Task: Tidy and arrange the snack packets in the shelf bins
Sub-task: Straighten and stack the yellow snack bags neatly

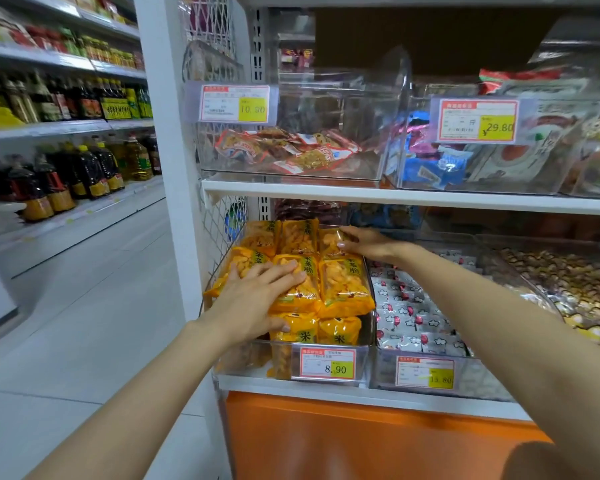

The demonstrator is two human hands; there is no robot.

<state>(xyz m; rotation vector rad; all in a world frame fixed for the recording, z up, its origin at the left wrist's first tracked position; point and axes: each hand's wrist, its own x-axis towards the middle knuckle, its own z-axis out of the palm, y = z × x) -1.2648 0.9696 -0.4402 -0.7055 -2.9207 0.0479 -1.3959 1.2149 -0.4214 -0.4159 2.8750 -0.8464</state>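
Observation:
Several yellow snack packets lie in rows inside a clear bin on the lower shelf, tagged 8.90. My left hand lies flat on the front-left packets with fingers spread and straight. My right hand reaches further back and touches the far-right yellow packet with extended fingers. Neither hand grips a packet.
A bin of white small packets stands right of the yellow ones, then a bin of brown wrapped sweets. The upper shelf carries clear bins of red-orange packets and blue packets. An aisle with oil bottles runs left.

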